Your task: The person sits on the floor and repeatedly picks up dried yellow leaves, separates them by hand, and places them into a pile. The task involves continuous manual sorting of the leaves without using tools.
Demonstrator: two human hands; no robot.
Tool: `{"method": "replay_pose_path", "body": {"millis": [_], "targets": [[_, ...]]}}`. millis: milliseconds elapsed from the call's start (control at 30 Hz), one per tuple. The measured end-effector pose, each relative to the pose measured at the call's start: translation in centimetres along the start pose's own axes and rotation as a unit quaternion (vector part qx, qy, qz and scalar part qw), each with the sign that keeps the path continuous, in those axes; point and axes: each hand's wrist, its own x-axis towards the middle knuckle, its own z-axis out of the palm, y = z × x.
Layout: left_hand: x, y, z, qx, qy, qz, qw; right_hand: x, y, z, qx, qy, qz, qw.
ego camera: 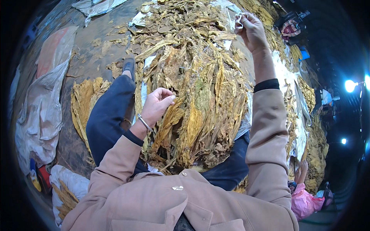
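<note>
A large heap of dried, yellow-brown tobacco leaves (196,109) lies between my legs. My left hand (159,104), with a metal bangle at its wrist, is over the heap's left part, thumb and fingertips together; whether a small piece is pinched there cannot be made out. Stretched out to the far right, my right hand (251,30) grips a thin white strip (239,21) by the far leaves and a pale sheet.
A smaller bundle of leaves (85,101) lies beside my left leg. Crumpled woven plastic sacks (43,112) are on the ground at the left. White sheeting (297,112) and more leaves run along the right, where a person in pink (305,199) is near the lower edge.
</note>
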Motion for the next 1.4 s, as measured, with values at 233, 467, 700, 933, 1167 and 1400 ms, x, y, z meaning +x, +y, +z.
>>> {"method": "replay_pose_path", "body": {"millis": [233, 467, 700, 933, 1167, 1400], "targets": [[-0.1, 0.5, -0.8, -0.039, 0.003, 0.001, 0.999, -0.7, 11.6, 2.6, -0.497, -0.075, 0.084, 0.86], [0.1, 0.4, -1.9, -0.043, 0.029, -0.013, 0.999, -2.8, 20.7, 6.4, -0.545, -0.251, 0.213, 0.771], [0.2, 0.5, -2.2, -0.045, 0.033, -0.019, 0.998, -1.0, 19.3, 5.6, -0.026, -0.049, 0.305, 0.951], [0.7, 0.2, -2.0, -0.052, 0.031, -0.033, 0.998, 3.4, 6.1, 1.9, 0.131, -0.109, -0.054, 0.984], [1.7, 4.7, -1.3, -0.014, 0.103, 0.155, 0.982, -0.2, -4.3, 9.4, 0.111, -0.261, -0.216, 0.934], [5.8, 13.5, 3.3, 0.011, -0.151, 0.232, 0.961, -2.9, -12.0, 14.3, 0.135, -0.257, -0.275, 0.917]]}}
